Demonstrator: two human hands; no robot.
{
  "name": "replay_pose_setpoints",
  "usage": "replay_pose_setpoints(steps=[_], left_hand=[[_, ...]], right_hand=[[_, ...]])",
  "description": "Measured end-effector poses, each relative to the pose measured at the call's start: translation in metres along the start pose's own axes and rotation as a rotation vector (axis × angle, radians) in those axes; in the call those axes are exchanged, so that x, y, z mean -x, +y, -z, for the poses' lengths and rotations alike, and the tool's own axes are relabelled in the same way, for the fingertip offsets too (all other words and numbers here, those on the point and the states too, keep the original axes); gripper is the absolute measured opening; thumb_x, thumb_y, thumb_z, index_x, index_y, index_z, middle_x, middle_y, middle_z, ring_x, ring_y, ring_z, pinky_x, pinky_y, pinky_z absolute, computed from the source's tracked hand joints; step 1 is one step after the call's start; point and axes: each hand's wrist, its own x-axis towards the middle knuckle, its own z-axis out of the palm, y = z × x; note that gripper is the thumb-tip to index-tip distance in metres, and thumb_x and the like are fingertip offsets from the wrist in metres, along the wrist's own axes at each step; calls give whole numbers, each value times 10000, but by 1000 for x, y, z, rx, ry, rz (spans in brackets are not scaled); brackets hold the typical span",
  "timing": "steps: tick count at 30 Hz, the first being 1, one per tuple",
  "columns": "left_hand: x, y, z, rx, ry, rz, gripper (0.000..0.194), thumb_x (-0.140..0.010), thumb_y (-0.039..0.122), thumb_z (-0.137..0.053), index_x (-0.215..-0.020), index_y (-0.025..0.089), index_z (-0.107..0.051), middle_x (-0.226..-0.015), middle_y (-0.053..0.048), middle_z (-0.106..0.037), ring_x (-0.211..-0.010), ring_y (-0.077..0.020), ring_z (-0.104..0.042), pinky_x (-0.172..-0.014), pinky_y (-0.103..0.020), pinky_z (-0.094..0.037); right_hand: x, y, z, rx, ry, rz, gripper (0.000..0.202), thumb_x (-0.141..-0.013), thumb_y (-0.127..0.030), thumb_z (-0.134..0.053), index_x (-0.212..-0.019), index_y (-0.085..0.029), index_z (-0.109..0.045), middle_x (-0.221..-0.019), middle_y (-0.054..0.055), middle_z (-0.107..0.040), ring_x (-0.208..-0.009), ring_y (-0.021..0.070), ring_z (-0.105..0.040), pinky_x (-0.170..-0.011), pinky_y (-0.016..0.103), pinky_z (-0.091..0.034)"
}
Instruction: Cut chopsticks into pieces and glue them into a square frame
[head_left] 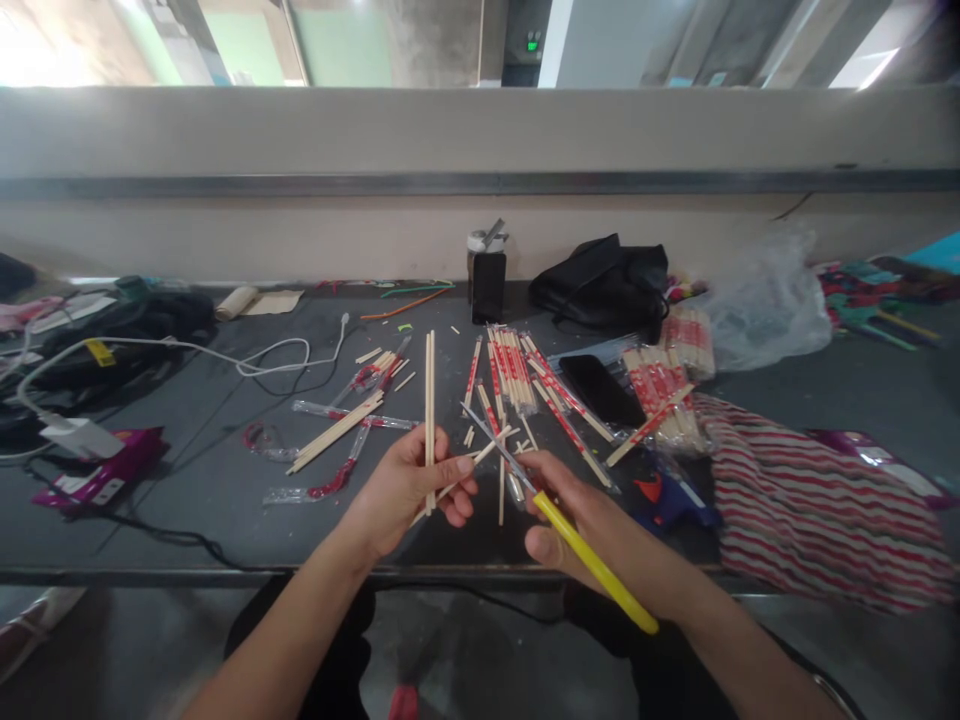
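Holding two bare wooden chopsticks upright in the left grip, in front of the standing smartphone and left of it, with a slanted chopstick pinched there too. Holding a yellow-handled metal tool in the right grip, in front of that smartphone and right of it; crossing the slanted chopstick with the metal end. Facing red-printed wrapped chopsticks on the counter just in front of the smartphone, a loose chopstick bundle to its front left, and a black bag to its right.
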Motion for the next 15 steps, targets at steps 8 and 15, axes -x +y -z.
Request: replay_pose_setpoints(steps=[8,15], left_hand=[[1,2,-3,-25,24,-5,427,-683,268,-761,-749,206,-343,-611,-7,-660,-441,-131,-610,-361,-185,-469],[2,2,-4,-39,32,-3,425,-692,259,-754,-750,208,-337,-608,2,-655,-440,-127,-605,-353,-178,-461]], right_hand=[[1,-4,1,14,-13,-19,662,-801,-628,-540,-1255,-179,-366,-841,15,-527,-729,155,-494,-670,253,-436],[1,-6,4,12,-23,1,626,-822,-603,-532,-1263,-185,-381,-875,21,-537,-731,145,-488,-667,246,-442]])
